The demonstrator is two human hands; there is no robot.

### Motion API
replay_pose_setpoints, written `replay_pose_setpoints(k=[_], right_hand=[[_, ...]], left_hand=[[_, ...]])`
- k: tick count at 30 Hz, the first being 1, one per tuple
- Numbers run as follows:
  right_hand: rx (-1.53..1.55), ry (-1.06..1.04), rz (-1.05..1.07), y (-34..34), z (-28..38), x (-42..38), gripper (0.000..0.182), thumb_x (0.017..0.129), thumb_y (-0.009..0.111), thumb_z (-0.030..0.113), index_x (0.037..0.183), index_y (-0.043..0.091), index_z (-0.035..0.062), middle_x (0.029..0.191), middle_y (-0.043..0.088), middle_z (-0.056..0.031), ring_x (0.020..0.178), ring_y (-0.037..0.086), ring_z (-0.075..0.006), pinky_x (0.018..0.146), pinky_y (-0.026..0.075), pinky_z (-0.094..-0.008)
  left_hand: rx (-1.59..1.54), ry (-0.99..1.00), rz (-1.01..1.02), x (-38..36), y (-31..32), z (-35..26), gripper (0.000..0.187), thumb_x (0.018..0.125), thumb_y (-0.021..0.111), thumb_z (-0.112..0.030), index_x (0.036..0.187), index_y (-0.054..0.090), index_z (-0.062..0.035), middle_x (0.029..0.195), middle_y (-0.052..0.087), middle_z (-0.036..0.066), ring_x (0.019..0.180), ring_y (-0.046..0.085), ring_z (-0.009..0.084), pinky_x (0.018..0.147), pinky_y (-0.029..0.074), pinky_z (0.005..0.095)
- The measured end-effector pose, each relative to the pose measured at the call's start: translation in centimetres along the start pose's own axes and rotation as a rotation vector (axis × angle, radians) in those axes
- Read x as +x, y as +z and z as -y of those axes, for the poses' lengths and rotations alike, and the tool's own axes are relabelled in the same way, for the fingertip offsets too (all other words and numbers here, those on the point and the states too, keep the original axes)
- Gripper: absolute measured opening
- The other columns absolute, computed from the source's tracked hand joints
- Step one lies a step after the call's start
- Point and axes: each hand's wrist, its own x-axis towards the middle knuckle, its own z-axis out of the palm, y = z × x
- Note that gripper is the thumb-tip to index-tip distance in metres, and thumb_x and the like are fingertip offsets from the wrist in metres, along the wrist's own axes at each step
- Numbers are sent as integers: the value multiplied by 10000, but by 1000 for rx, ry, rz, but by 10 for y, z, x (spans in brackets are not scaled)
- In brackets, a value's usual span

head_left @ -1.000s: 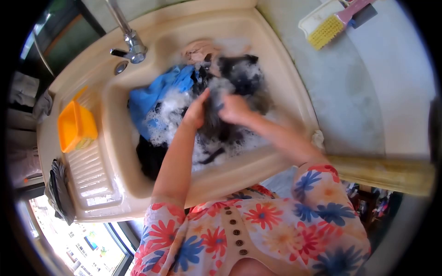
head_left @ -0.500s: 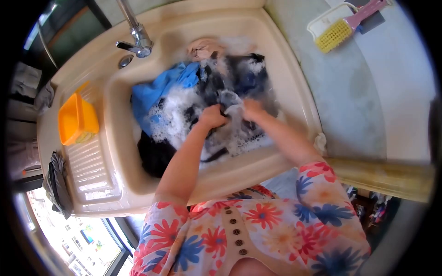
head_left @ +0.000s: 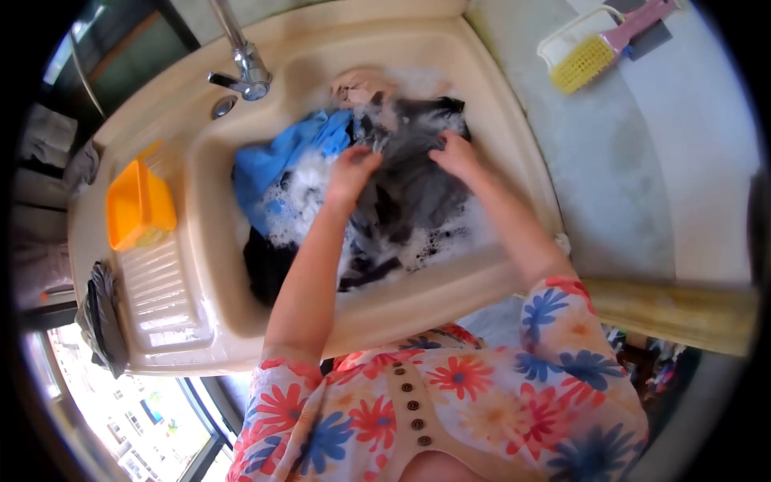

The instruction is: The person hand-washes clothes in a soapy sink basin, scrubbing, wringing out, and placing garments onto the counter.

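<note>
A wet dark grey garment (head_left: 414,181) is spread in the sink between my two hands. My left hand (head_left: 353,173) is closed at its left side, fingertips pinching the cloth near some foam. On the opposite side, my right hand (head_left: 458,155) grips the same garment with bent fingers. Left of my left hand lie white suds (head_left: 309,177) and a bright blue cloth (head_left: 281,157). A beige cloth (head_left: 361,84) rests at the back of the basin, and a black cloth (head_left: 267,269) at its front left corner. The garment's lower layers are hidden under water and foam.
The beige sink (head_left: 502,104) has a chrome tap (head_left: 250,76) at the back left. A yellow-orange plastic container (head_left: 143,205) stands on the ribbed drainboard (head_left: 165,297). A grey cloth (head_left: 103,317) hangs over the left edge. A yellow-bristled brush (head_left: 586,63) lies at the upper right.
Both hands have moved toward the back of the sink and farther apart. The dark grey garment now lies stretched out between them, covering water and foam seen before.
</note>
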Motion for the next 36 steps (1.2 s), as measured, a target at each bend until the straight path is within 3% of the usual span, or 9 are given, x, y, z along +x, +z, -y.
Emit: replay_pose_setpoints(k=[2, 8, 11, 13, 19, 25, 28, 33, 36], right_hand=[[-214, 2, -7, -4, 8, -13, 347, 706, 632, 245, 967, 556, 30, 907, 631, -164, 858, 605, -332, 772, 466, -434], [-632, -93, 485, 30, -16, -21, 287, 680, 624, 205, 906, 620, 28, 933, 620, -195, 866, 599, -343, 774, 468, -406], [21, -153, 219, -18, 8, -19, 348, 597, 667, 239, 854, 640, 5, 868, 615, -219, 783, 611, -330, 735, 476, -365], [471, -109, 235, -84, 55, -34, 257, 661, 649, 108, 878, 608, -23, 757, 624, -95, 673, 581, -177, 648, 468, -296], [860, -450, 45, -191, 130, -76, 283, 724, 617, 20, 996, 556, -28, 810, 604, -46, 707, 557, -96, 674, 445, -229], [518, -399, 123, -114, 89, -38, 312, 705, 672, 117, 969, 563, -9, 837, 613, -60, 770, 567, -134, 716, 465, -295], [-88, -258, 268, -29, 35, -11, 483, 574, 677, 316, 927, 572, 4, 850, 622, -179, 793, 597, -316, 710, 468, -362], [-588, 5, 598, 68, -25, 3, 372, 679, 603, 187, 1002, 586, 4, 997, 613, -175, 925, 585, -346, 789, 456, -409], [-409, -73, 317, 11, 49, -27, 317, 644, 631, 193, 914, 610, 28, 933, 621, -145, 897, 578, -329, 752, 446, -427]], left_hand=[[665, 164, -15, -13, 5, -1, 622, 650, 680, -343, 1200, 483, -129, 1045, 593, 173, 975, 567, 311, 834, 455, 370], [789, 123, 204, -10, 12, 14, 794, 609, 730, -341, 1289, 382, -123, 1109, 570, 175, 1030, 546, 298, 877, 428, 372], [281, 44, 299, 4, -6, 28, 820, 600, 777, -230, 1293, 370, -66, 1100, 578, 127, 1006, 550, 204, 868, 427, 323], [-68, -33, 327, 3, -9, 23, 807, 580, 796, -219, 1267, 408, -48, 1118, 567, 133, 1011, 544, 205, 870, 425, 302], [82, 59, 415, -1, -4, 23, 409, 646, 751, -144, 1000, 604, -4, 950, 630, 81, 877, 564, 171, 813, 438, 294], [89, 55, 223, 9, -7, 34, 474, 677, 705, -202, 1075, 575, 20, 977, 620, 109, 881, 567, 207, 800, 437, 303], [42, -27, 169, -2, -9, 20, 463, 688, 693, -207, 1074, 575, 20, 995, 612, 115, 892, 560, 217, 803, 434, 306], [-145, -123, 195, 7, -6, 31, 478, 738, 679, -313, 1098, 564, -21, 1003, 603, 122, 945, 544, 216, 776, 452, 357], [-503, -332, 177, -3, -9, 11, 639, 753, 634, -457, 1207, 463, -41, 1092, 558, 140, 985, 536, 248, 795, 457, 445]])
